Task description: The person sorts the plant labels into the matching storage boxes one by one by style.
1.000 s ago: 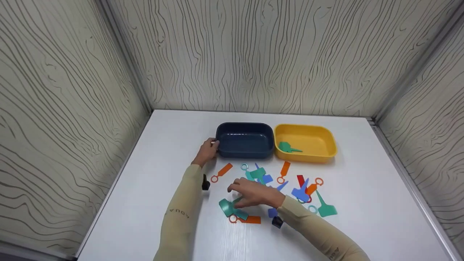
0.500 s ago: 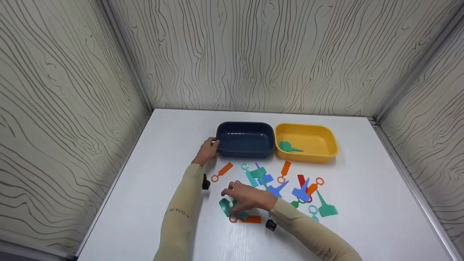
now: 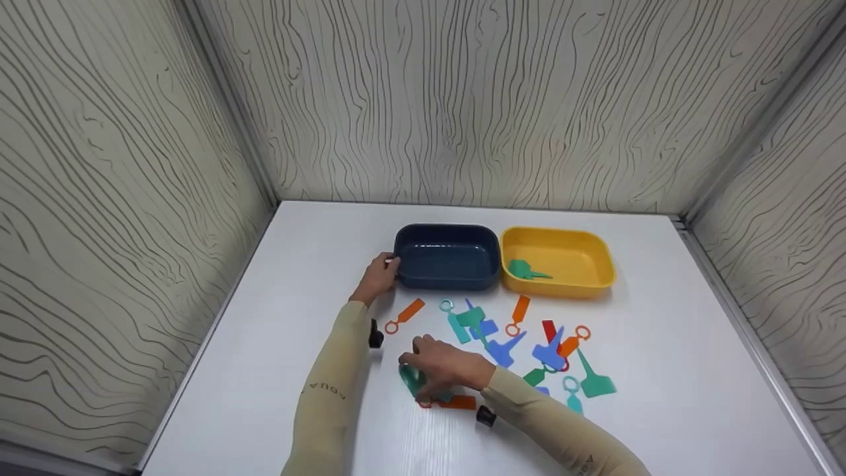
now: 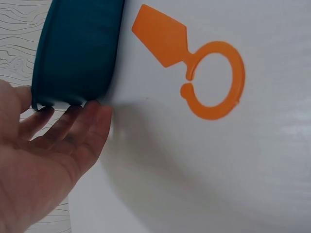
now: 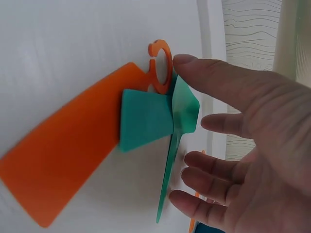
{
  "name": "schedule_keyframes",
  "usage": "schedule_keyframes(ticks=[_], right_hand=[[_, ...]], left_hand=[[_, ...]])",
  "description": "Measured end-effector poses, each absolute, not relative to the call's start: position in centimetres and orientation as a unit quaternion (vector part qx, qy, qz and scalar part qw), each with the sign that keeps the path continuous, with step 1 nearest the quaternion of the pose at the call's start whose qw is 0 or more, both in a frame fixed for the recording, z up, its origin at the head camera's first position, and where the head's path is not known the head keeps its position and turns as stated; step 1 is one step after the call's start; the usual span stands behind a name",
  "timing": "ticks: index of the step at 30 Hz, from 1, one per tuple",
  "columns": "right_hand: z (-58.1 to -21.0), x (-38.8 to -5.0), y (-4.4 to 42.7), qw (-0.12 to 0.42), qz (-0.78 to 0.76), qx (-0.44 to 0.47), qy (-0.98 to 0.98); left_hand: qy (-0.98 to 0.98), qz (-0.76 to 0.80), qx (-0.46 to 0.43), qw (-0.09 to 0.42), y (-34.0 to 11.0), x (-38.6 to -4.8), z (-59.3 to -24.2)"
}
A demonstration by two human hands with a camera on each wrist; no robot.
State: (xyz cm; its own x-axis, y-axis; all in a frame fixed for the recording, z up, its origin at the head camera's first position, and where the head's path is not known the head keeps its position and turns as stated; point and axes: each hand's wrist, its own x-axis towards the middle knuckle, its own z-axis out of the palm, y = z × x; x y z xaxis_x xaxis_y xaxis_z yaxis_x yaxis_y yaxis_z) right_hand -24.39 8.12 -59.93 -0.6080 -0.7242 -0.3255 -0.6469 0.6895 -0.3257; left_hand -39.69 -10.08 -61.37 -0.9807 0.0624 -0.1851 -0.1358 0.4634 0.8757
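Observation:
My left hand (image 3: 377, 277) touches the left end of the dark blue bin (image 3: 446, 283); in the left wrist view its extended fingertips rest against the bin's end. An orange ring tag (image 4: 163, 38) lies flat near that hand. Over a small pile at the front, my right hand (image 3: 446, 363) reaches down. Seen from the right wrist, its thumb is at the edge of a green plant label (image 5: 186, 109), with the other fingers spread on the far side. That label leans over a teal piece (image 5: 146, 116), which overlaps an orange ring tag (image 5: 73, 150).
A yellow bin (image 3: 562, 289) stands against the blue one's right side, with green labels (image 3: 520, 268) inside. Several tags and plant labels lie scattered before the bins, including blue labels (image 3: 548, 356), a red tag (image 3: 548, 328) and a green label (image 3: 596, 383).
My right hand has moved left and slightly down onto the green plant label at the front, uncovering pieces to its right. The left hand stays at the blue bin.

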Motion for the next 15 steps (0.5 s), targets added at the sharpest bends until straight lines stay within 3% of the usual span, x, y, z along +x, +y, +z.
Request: schedule_keyframes(ticks=[15], right_hand=[[-59.82,-24.02,7.99,0.22,-0.084,-0.384,0.893]], left_hand=[[0.849,0.517,-0.029,0.101,-9.98,-39.54,-61.04]])
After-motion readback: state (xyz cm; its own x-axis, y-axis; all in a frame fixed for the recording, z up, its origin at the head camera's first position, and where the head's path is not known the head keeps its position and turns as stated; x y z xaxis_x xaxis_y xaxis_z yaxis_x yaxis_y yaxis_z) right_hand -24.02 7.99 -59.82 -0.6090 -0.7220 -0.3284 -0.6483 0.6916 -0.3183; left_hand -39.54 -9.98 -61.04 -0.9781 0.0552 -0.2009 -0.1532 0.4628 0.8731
